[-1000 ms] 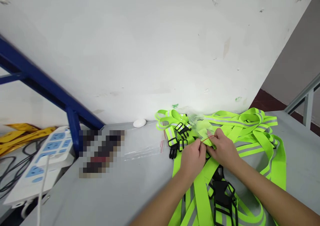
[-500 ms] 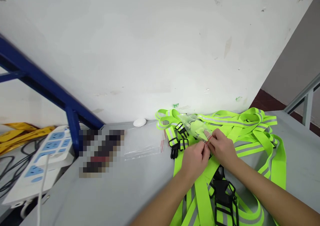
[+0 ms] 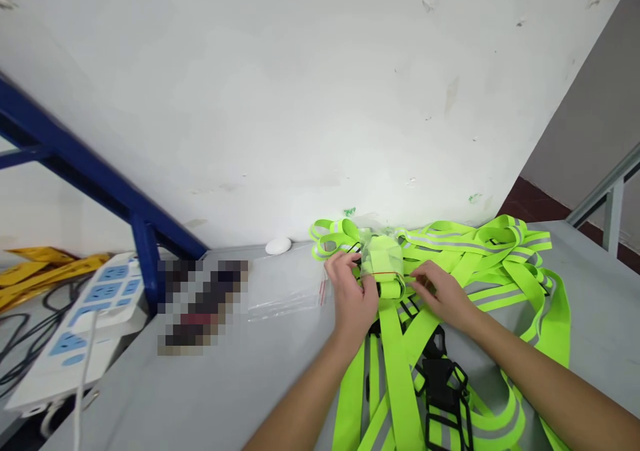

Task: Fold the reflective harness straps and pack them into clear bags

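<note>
A clear zip bag with a red seal line stands over the strap pile. Inside it is a folded fluorescent yellow-green reflective strap, whose lower end sticks out of the bag's mouth. My left hand grips the bag's left side, thumb near the red line. Just right of the bag, my right hand has bent fingers, with thumb and index slightly apart and nothing visible between them. Beneath and around both hands lie more reflective straps with grey stripes and black plastic buckles.
Flat clear zip bags lie left of the straps on the grey table. A white oval object sits by the wall. Farther left are a blue metal frame, a white power strip with cables, and yellow straps.
The bag has turned upright, its mouth now facing me around the folded strap. My left hand has shifted left to the bag's side; my right hand has come away from its mouth.
</note>
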The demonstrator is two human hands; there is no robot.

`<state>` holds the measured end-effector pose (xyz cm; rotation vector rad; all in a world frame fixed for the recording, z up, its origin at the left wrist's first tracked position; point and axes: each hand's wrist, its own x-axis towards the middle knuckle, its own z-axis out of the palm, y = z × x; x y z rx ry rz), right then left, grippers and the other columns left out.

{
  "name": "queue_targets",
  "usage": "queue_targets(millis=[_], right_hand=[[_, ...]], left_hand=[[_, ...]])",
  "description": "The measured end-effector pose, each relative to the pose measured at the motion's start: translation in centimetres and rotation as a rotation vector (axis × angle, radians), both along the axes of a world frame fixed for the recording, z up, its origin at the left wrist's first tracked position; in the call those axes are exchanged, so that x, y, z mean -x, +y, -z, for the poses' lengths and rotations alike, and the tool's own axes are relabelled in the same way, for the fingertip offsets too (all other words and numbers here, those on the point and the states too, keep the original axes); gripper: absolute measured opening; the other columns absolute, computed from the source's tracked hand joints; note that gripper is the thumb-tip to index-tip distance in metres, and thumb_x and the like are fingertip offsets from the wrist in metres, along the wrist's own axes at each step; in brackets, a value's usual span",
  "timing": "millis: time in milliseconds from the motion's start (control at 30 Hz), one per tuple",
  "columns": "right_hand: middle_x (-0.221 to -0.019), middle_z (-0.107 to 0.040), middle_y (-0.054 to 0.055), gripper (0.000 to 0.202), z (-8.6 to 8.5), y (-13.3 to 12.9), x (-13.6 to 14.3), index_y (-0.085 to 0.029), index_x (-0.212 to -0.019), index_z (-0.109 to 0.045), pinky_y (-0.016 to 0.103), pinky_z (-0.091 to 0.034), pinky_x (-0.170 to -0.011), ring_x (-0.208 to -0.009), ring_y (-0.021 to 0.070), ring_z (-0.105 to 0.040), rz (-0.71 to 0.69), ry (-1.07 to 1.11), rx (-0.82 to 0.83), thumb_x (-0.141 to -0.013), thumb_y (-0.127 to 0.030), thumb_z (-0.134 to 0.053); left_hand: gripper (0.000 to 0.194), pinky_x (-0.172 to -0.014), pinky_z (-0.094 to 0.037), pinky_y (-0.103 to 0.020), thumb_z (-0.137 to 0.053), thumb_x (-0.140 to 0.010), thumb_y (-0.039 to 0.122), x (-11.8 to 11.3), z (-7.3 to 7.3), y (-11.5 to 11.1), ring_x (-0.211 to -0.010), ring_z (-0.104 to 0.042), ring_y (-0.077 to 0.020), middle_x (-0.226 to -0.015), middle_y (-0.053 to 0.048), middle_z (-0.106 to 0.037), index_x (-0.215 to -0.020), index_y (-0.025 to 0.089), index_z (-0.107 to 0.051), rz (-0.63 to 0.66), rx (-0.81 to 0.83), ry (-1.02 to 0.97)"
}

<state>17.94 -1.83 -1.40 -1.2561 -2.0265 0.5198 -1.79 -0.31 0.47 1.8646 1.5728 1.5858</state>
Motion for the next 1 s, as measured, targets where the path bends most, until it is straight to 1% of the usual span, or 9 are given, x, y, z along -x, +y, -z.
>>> queue_targets(millis=[67,133,267,400,500,633,700,800,1000], right_hand=[[-0.094,-0.060,0.005,0.011,0.2,0.2,0.4,-0.023,-0.102,-0.055,0.031,-0.049,-0.069,-0.079,0.0179,-0.061,0.004,-0.061,0.011,-0.095,-0.027,-0.047],[-0.092,-0.061,0.006,0.012,0.3,0.3,0.8,-0.022,-0.102,-0.056,0.032,-0.048,-0.070,-0.080,0.0187,-0.061,0.036,-0.108,-0.009,-0.094,-0.023,-0.047],[-0.089,-0.061,0.006,0.014,0.2,0.5,0.8,-0.019,-0.101,-0.058,0.032,-0.047,-0.068,-0.078,0.0196,-0.059,0.051,-0.198,-0.038,-0.091,-0.017,-0.048],[-0.093,-0.062,0.007,0.017,-0.1,0.6,0.2,-0.018,-0.106,-0.058,0.031,-0.048,-0.071,-0.081,0.0187,-0.059,-0.043,-0.175,-0.033,-0.091,-0.019,-0.051],[-0.092,-0.062,0.007,0.018,-0.1,0.6,0.0,-0.017,-0.106,-0.060,0.031,-0.049,-0.070,-0.078,0.0180,-0.060,-0.061,-0.136,-0.040,-0.089,-0.021,-0.054],[-0.089,-0.063,0.007,0.016,-0.3,0.5,0.1,-0.017,-0.103,-0.062,0.030,-0.050,-0.068,-0.077,0.0178,-0.060,-0.068,-0.111,-0.043,-0.089,-0.020,-0.054],[-0.091,-0.064,0.007,0.018,-0.4,0.4,0.2,-0.018,-0.105,-0.061,0.031,-0.050,-0.070,-0.080,0.0187,-0.061,-0.073,-0.123,-0.041,-0.091,-0.024,-0.053],[-0.093,-0.066,0.008,0.018,-0.4,0.4,0.4,-0.018,-0.105,-0.062,0.033,-0.049,-0.075,-0.086,0.0206,-0.061,-0.077,-0.190,-0.083,-0.094,-0.025,-0.048],[-0.088,-0.066,0.007,0.015,-0.4,0.5,0.6,-0.017,-0.097,-0.063,0.036,-0.042,-0.075,-0.080,0.0207,-0.060,-0.026,-0.349,-0.143,-0.092,-0.021,-0.049]], left_hand=[[0.045,-0.096,-0.043,-0.043,-0.044,-0.075,0.000,0.3,-0.1,0.0,-0.121,-0.043,-0.0255,-0.125,-0.011,-0.046,-0.113,0.022,-0.052,0.097,-0.084,0.227],[0.052,-0.105,-0.037,-0.047,-0.039,-0.073,-0.005,0.5,0.0,0.0,-0.128,-0.039,-0.0257,-0.132,-0.007,-0.049,-0.114,0.024,-0.056,0.270,-0.117,0.409],[0.051,-0.108,-0.037,-0.046,-0.041,-0.073,-0.003,0.5,0.0,-0.1,-0.128,-0.042,-0.0240,-0.126,-0.004,-0.060,-0.114,0.023,-0.058,0.488,-0.071,0.493],[0.042,-0.106,-0.040,-0.047,-0.049,-0.074,0.007,0.7,-0.8,-0.1,-0.123,-0.046,-0.0261,-0.121,-0.007,-0.061,-0.113,0.021,-0.057,0.548,0.009,0.458],[0.034,-0.103,-0.042,-0.048,-0.061,-0.079,0.027,1.0,-1.3,0.0,-0.121,-0.047,-0.0282,-0.120,-0.009,-0.061,-0.112,0.021,-0.056,0.572,0.017,0.485],[0.066,-0.103,-0.042,-0.049,-0.078,-0.064,0.053,1.6,-1.0,0.5,-0.121,-0.046,-0.0298,-0.123,-0.010,-0.059,-0.117,0.021,-0.054,0.608,0.014,0.544],[0.069,-0.101,-0.044,-0.048,-0.081,-0.061,0.052,1.8,-0.7,0.8,-0.120,-0.048,-0.0290,-0.122,-0.010,-0.059,-0.116,0.022,-0.053,0.608,0.030,0.545],[0.058,-0.098,-0.046,-0.046,-0.080,-0.066,0.045,2.1,-0.6,1.1,-0.117,-0.050,-0.0271,-0.119,-0.009,-0.060,-0.113,0.022,-0.054,0.602,0.048,0.536],[0.048,-0.096,-0.047,-0.045,-0.079,-0.070,0.039,2.0,-0.8,1.1,-0.116,-0.051,-0.0271,-0.115,-0.008,-0.061,-0.108,0.021,-0.054,0.619,0.044,0.533]])
